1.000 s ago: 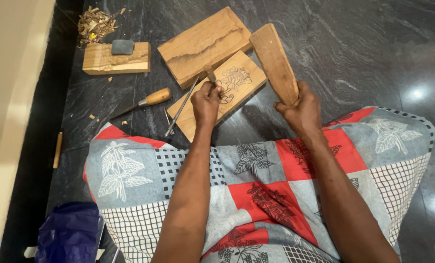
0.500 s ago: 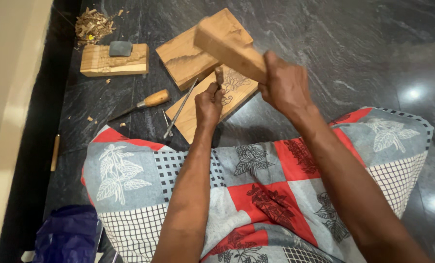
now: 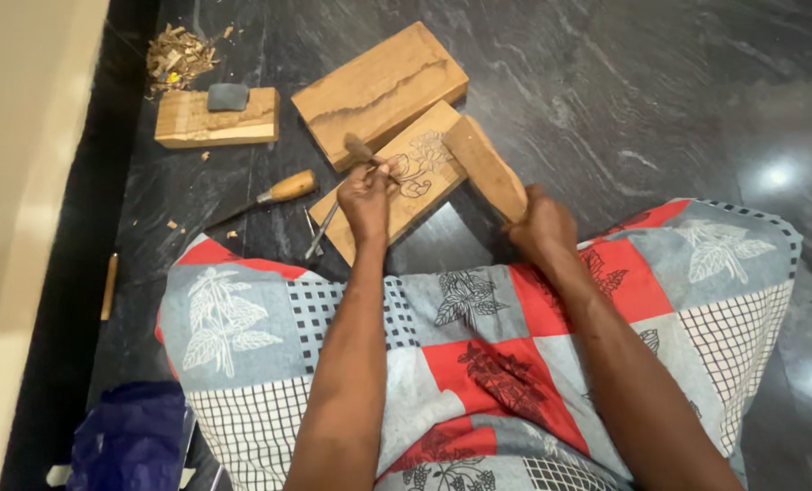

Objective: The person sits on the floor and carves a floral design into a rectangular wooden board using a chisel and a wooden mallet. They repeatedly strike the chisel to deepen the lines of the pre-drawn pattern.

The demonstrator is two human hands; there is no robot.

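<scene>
Both forearms stretch forward from the lap, roughly parallel. The left hand (image 3: 368, 195) is curled into a tight grip, knuckles up. The right hand (image 3: 541, 227) is clenched likewise, its wrist bent slightly inward

Dim overall; overhead lamp glare spots on glossy floor (image 3: 697, 109) at right edge, soft shadows, slight motion blur on mallet (image 3: 486, 168).

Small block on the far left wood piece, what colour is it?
Grey block, head view.
</scene>
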